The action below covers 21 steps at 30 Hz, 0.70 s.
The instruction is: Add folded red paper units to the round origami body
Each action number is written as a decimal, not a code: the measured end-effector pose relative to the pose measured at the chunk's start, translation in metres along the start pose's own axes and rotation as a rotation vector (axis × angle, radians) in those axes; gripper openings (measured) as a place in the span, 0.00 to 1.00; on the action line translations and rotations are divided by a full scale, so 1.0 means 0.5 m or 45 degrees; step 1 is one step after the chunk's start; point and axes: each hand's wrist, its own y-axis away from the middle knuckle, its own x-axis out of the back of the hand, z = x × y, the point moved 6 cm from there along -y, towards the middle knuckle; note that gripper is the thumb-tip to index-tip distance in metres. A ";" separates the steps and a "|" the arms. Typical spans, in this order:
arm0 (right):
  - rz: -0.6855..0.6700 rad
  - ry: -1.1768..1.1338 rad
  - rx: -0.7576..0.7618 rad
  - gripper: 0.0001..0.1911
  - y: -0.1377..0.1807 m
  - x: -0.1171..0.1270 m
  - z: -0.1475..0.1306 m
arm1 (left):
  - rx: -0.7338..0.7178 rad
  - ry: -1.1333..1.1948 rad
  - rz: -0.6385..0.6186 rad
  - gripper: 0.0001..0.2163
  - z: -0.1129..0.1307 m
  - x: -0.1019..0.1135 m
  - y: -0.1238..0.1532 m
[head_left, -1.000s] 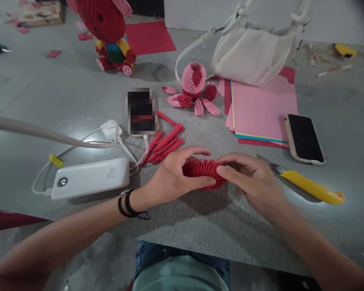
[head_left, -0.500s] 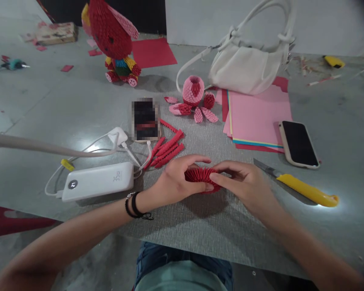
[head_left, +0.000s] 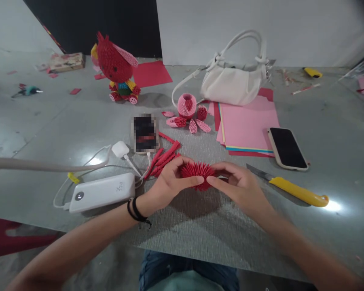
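Observation:
Between my two hands, above the front of the grey table, is a round red piece of folded-paper units, its pointed tips fanning outward. My left hand grips its left side, thumb across the front and fingers behind. On the right side my right hand pinches it, with the thumb at the front; its other fingertips are partly hidden behind. Just beyond my left hand lie several red strips of stacked folded paper. A yellow-handled knife lies to the right of my right hand.
A white power bank with cables and a pixelated phone lie left. Behind are pink folded-paper pieces, a red paper figure and a white handbag. Coloured paper sheets and another phone sit right.
The red paper piece has tilted, showing more of its spiky tips. My left fingers have closed in around it. The whole view has shifted, showing more of the wall behind.

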 end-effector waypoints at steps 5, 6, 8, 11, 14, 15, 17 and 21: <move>0.014 -0.015 0.014 0.06 -0.005 0.005 0.005 | 0.016 -0.024 -0.115 0.12 0.001 -0.007 -0.001; 0.009 -0.020 0.014 0.07 -0.005 0.005 0.006 | 0.010 -0.063 -0.113 0.11 0.002 -0.006 -0.001; -0.005 -0.037 0.018 0.08 -0.006 0.001 0.006 | -0.006 -0.120 -0.090 0.10 0.004 -0.002 -0.001; -0.018 -0.030 0.004 0.12 -0.003 -0.005 0.007 | -0.009 -0.156 -0.091 0.11 0.006 -0.002 0.002; 0.010 0.006 -0.038 0.12 0.000 -0.008 0.013 | 0.005 -0.212 -0.141 0.12 0.006 -0.009 0.006; 0.018 0.005 -0.051 0.11 0.001 -0.009 0.015 | 0.003 -0.233 -0.155 0.12 0.007 -0.011 0.007; 0.021 -0.007 -0.068 0.12 0.002 -0.011 0.017 | -0.007 -0.263 -0.161 0.11 0.010 -0.013 0.010; 0.024 0.010 -0.077 0.13 0.001 -0.010 0.020 | -0.005 -0.276 -0.149 0.12 0.014 -0.013 0.011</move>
